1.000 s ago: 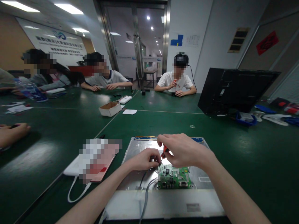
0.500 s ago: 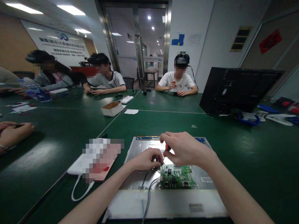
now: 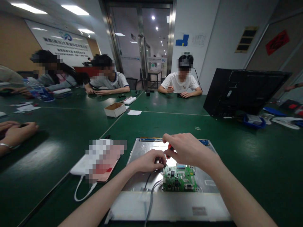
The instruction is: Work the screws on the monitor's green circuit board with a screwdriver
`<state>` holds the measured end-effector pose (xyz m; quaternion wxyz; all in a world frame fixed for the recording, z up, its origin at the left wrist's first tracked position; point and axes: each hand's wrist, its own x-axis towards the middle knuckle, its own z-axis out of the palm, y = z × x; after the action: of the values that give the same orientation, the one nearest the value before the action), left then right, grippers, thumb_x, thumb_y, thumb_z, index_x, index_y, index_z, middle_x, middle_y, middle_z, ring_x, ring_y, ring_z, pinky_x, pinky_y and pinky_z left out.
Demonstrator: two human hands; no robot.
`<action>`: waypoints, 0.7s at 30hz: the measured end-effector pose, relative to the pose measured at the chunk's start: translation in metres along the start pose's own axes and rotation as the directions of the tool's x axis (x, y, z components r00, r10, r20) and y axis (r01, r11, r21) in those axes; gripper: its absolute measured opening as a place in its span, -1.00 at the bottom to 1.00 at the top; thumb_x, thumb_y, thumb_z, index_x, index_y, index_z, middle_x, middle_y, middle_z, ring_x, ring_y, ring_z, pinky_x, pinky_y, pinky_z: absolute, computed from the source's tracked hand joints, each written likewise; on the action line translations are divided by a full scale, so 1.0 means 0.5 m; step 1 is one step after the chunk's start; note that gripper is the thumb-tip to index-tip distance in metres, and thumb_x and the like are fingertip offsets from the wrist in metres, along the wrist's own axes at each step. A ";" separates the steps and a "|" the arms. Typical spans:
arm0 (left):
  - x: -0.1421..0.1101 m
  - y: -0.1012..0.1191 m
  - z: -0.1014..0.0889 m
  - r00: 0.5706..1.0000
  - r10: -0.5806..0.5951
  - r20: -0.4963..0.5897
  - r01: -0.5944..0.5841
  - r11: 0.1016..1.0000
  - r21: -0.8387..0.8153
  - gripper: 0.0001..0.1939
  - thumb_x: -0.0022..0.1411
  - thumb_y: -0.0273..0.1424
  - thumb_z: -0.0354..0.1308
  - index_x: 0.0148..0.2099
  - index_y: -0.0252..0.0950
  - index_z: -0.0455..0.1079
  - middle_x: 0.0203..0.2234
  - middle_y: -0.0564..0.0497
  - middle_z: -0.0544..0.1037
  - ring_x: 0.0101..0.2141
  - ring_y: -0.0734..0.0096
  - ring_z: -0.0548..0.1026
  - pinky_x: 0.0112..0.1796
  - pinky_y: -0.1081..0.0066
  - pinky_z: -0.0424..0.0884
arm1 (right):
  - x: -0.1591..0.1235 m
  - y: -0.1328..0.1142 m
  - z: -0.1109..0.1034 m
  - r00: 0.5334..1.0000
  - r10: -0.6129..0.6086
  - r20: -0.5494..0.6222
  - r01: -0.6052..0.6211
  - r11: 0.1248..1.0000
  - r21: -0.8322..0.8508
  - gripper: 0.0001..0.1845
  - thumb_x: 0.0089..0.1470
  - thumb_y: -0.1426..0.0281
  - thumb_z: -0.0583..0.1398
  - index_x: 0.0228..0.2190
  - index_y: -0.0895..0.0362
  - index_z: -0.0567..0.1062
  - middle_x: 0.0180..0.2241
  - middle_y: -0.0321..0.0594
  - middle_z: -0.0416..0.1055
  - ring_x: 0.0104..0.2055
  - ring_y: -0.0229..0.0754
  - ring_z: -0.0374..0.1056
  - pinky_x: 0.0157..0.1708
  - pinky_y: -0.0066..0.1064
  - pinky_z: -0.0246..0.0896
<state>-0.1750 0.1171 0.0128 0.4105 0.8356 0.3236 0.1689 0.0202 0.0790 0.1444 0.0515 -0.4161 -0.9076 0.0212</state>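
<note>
A silver metal panel [image 3: 142,151] lies face down in front of me on the green table [image 3: 165,123]. A green circuit board [image 3: 181,182] sits on it, with grey and black cables [image 3: 151,192] running off toward me. My right hand [image 3: 187,149] is closed round a red-handled screwdriver [image 3: 169,148], its tip down at the board's upper left corner. My left hand [image 3: 148,161] is pinched shut beside that tip, at the board's edge; what it holds is too small to make out.
A phone on a white power bank [image 3: 78,167] with a white cable lies left of the panel. A black monitor back [image 3: 239,91] stands at the right. A small cardboard box [image 3: 115,109] sits mid-table. Other people sit around the table; another person's hands [image 3: 14,132] rest at left.
My hands have stayed at the board's corner, the right hand shifting slightly on the screwdriver. The view has drifted a little left.
</note>
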 end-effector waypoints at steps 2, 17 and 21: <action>0.000 0.000 -0.001 1.000 -0.006 0.017 0.005 1.000 0.009 -0.82 0.03 -0.64 0.16 -0.30 -0.33 0.47 -0.43 0.07 0.52 -0.38 0.39 0.45 -0.30 0.45 0.34 | 0.002 0.001 0.002 1.000 0.024 0.002 -0.024 0.999 -0.039 -0.84 0.22 0.33 0.15 -0.18 0.13 0.40 -0.34 -0.19 0.55 -0.38 -0.15 0.44 -0.53 -0.39 -0.15; 0.001 -0.001 0.003 1.000 -0.019 -0.005 0.019 1.000 -0.007 -0.87 0.03 -0.61 0.17 -0.35 -0.33 0.45 -0.46 0.07 0.52 -0.39 0.38 0.44 -0.35 0.47 0.32 | 0.016 -0.007 0.019 0.995 0.095 -0.031 -0.097 0.990 -0.101 -0.82 0.21 0.29 0.12 -0.18 0.09 0.40 -0.39 -0.18 0.55 -0.42 -0.13 0.43 -0.53 -0.37 -0.19; 0.000 -0.002 0.002 1.000 -0.023 -0.008 0.023 1.000 -0.007 -0.87 0.03 -0.59 0.17 -0.32 -0.33 0.46 -0.45 0.06 0.52 -0.40 0.38 0.43 -0.35 0.47 0.33 | 0.009 -0.005 0.009 0.998 0.059 0.004 -0.058 0.997 -0.050 -0.80 0.17 0.36 0.12 -0.14 0.11 0.36 -0.35 -0.18 0.56 -0.40 -0.13 0.44 -0.54 -0.37 -0.16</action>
<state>-0.1749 0.1170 0.0115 0.4139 0.8298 0.3342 0.1687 0.0151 0.0807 0.1404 0.0381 -0.4436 -0.8954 0.0012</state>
